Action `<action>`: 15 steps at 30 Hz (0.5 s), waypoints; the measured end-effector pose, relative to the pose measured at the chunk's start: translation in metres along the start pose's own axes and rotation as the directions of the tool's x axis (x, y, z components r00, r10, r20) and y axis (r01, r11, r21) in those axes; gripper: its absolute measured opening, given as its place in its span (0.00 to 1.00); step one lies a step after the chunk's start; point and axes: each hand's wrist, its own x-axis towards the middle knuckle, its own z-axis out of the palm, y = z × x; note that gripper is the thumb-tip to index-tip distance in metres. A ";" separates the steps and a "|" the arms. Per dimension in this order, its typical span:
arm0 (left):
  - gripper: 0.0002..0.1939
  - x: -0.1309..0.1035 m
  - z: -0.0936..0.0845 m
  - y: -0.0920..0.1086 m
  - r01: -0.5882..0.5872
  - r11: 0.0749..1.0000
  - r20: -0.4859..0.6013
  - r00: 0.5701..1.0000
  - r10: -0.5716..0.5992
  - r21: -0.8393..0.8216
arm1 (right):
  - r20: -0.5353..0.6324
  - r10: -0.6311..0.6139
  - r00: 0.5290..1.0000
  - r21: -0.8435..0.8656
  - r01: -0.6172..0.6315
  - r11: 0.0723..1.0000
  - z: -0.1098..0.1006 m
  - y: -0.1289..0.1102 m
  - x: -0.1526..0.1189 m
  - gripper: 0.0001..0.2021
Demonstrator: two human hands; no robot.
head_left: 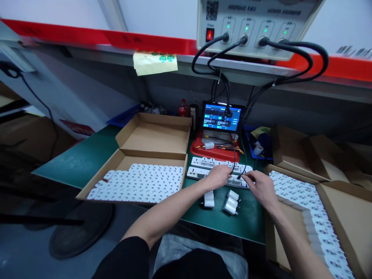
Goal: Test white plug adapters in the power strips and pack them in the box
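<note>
Two white power strips lie side by side on the green table; the rear strip [204, 161] shows several sockets. My left hand [220, 177] is over the nearer strip [195, 173], its fingers closed near a thin black cable, what they hold hidden. To the right, my right hand [260, 186] pinches at a black cable end above the same strip, too small to make out fully. White adapters lie in two small groups in front of the strips, one group [209, 199] below my left hand, the other [231, 203] between my forearms.
An open cardboard box [186, 182] of white adapters stands left, another [270, 232] right. Behind the strips are a red tray [195, 149] and a lit screen [213, 116]. A tester [250, 23] with four green lights and thick cables sits on the shelf above.
</note>
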 end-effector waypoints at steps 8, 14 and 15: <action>0.15 -0.033 -0.019 -0.032 -0.069 0.994 -0.121 0.990 0.079 0.083 | 0.199 -0.186 0.962 -0.164 0.220 0.962 0.017 -0.061 0.006 0.16; 0.17 -0.082 -0.042 -0.081 0.116 0.993 -0.072 0.991 -0.113 0.035 | 0.437 -0.139 0.889 -0.250 0.268 0.930 0.063 -0.111 0.037 0.18; 0.16 -0.085 -0.042 -0.084 0.136 0.991 -0.058 0.989 -0.135 0.020 | 0.460 -0.136 0.878 -0.248 0.273 0.929 0.070 -0.114 0.043 0.18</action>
